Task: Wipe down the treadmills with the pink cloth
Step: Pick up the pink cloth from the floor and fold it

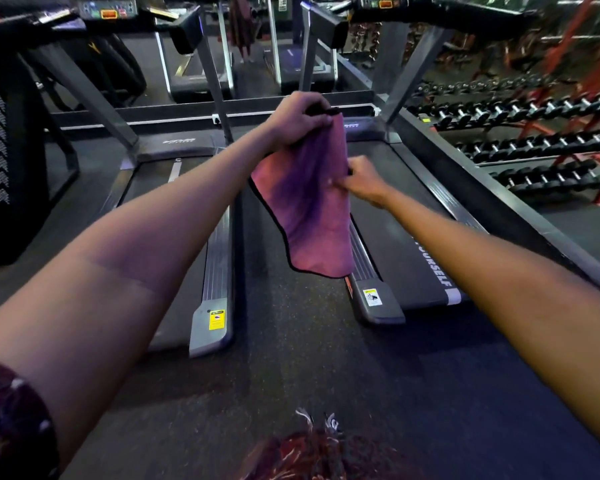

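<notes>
A pink cloth (309, 202) with a dark hem hangs in the air between two treadmills. My left hand (300, 117) grips its top corner from above. My right hand (362, 180) pinches the cloth's right edge lower down. The left treadmill (215, 258) has its belt partly hidden under my left forearm. The right treadmill (399, 237) shows a dark belt with white lettering and a grey side rail. The cloth touches neither treadmill.
Dumbbell racks (534, 133) with red frames line the right side. A black machine (7, 161) stands at the far left. Treadmill consoles (108, 10) and slanted uprights (215, 77) rise ahead. A strip of dark rubber floor (291, 341) runs between the treadmills.
</notes>
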